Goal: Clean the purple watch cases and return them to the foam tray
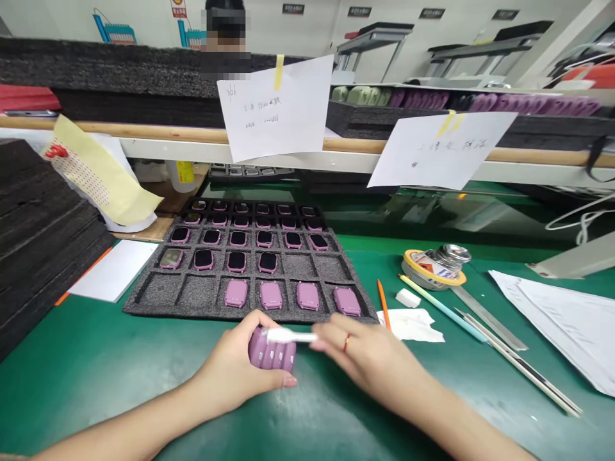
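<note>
My left hand [235, 368] is closed around several purple watch cases [271, 358] lined up side by side, just in front of the foam tray. From the right, my right hand [362, 349] pinches a white tool [291, 336], its tip slightly blurred and over the top of the held cases. The dark foam tray [177, 310] has rows of compartments. Purple watches with black screens fill many of the rear ones, and purple cases [307, 296] lie face down in part of the front row.
Right of the tray are an orange stick [383, 301], a white block [408, 298], a round tin [427, 272], long thin tools [523, 368] and papers [562, 320]. Black foam [43, 243] is stacked at left. A shelf edge [182, 150] crosses behind; beyond it is a person [225, 32].
</note>
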Motion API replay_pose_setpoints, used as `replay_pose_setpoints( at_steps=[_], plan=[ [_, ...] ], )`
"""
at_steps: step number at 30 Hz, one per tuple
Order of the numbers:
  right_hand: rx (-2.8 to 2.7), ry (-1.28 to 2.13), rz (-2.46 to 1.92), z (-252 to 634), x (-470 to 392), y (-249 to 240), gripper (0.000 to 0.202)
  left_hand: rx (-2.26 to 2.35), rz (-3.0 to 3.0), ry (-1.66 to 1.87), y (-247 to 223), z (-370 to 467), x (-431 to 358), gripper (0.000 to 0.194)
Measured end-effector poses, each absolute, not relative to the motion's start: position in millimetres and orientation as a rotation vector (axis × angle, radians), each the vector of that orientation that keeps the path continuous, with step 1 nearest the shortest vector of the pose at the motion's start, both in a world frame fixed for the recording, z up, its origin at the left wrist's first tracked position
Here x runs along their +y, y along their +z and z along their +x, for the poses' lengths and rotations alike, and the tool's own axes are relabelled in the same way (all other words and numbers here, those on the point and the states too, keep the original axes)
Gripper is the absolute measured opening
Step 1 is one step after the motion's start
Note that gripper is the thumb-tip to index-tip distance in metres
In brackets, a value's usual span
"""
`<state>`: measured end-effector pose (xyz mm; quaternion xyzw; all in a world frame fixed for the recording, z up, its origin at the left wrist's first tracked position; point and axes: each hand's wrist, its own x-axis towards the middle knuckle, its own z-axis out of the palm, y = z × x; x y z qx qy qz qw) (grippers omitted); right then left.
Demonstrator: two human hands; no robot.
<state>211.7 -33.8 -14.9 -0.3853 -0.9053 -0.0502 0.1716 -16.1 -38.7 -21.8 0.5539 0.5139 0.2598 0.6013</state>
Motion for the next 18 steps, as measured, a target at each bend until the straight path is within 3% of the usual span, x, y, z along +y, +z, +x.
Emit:
replay_pose_setpoints(
  at_steps=[6, 10, 15, 18],
  plan=[
    [-2.618, -0.005, -1.055, 221, -33, -7, 0.051, 1.167, 1.305, 0.611, -22, -17, -36, 0.048],
    [-2.513, -0.115, -1.209, 220, -36, -4, 0.049, 1.185, 1.288, 0.552, -22, -18, -36, 0.050],
    [-2.568, 0.202, -1.172, 220, -36, -6, 0.045, 1.183, 1.331, 0.545, -19, -18, -35, 0.048],
    [-2.450, 0.101, -1.365, 232, -21, -10, 0.047, 1.208, 1.337, 0.541, -18, -18, -33, 0.049]
  ],
)
